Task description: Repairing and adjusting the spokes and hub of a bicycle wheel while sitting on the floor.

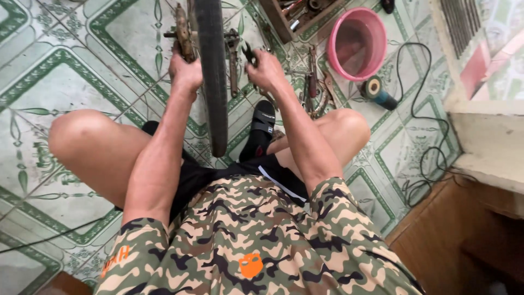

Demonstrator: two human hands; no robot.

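Rust-brown axle parts (183,33) at upper centre sat clenched in the left hand (185,71) beside the black tyre (214,76), while the right hand (267,68) gripped pliers (249,53), apparently mid-loosening, needing steady counter-hold.

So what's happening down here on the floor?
A person sits low over a green-patterned tiled floor with a bicycle wheel standing upright between their knees. The left hand grips a rusty part beside the tyre, near the axle. The right hand holds pliers on the wheel's other side. More tools lie scattered on the tiles, beside a pink basin and an angle grinder.
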